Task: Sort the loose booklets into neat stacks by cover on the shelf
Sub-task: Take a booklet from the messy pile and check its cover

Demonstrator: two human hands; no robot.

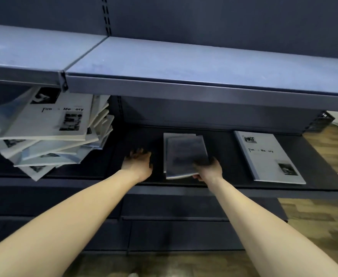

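Note:
On the dark middle shelf (224, 184) a messy heap of loose booklets (50, 134) leans at the left, white and blue covers mixed. My right hand (209, 169) grips the near right corner of a grey-blue booklet (186, 154), which lies askew on another like it (169, 140). My left hand (139, 162) hovers over the bare shelf just left of that pair, fingers relaxed, holding nothing. A white booklet (268, 156) with black lettering lies flat at the right.
An upper grey shelf (184, 62) overhangs the working shelf, its front lip low over the booklets. Lower dark shelves (174, 226) sit below. A wooden floor (324, 226) and a black crate (322, 120) show at the right.

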